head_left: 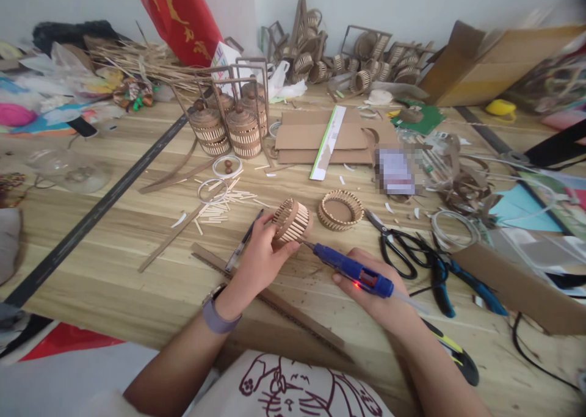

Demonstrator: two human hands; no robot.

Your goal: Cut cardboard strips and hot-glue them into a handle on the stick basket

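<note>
My left hand [263, 249] grips a small round basket [294, 221] of brown cardboard and pale sticks, tipped on its side above the table. In my right hand [375, 289] is a blue glue gun [352, 269] with a lit red light and a clear glue stick at its back. Its metal nozzle points left, close to the basket's lower edge; I cannot tell whether they touch. Just behind, a second round basket [341, 210] stands upright, open at the top. Loose pale sticks [220, 209] lie scattered to the left, and a pen [245, 240] rests beside my left hand.
Black scissors [394, 246], blue-handled pliers [444, 286] and a utility knife [458, 356] lie at right. Lidded baskets with tall handles [245, 130] stand at back left. Flat cardboard [297, 130], a cardboard box [494, 69] and a heap of baskets [366, 63] are farther back.
</note>
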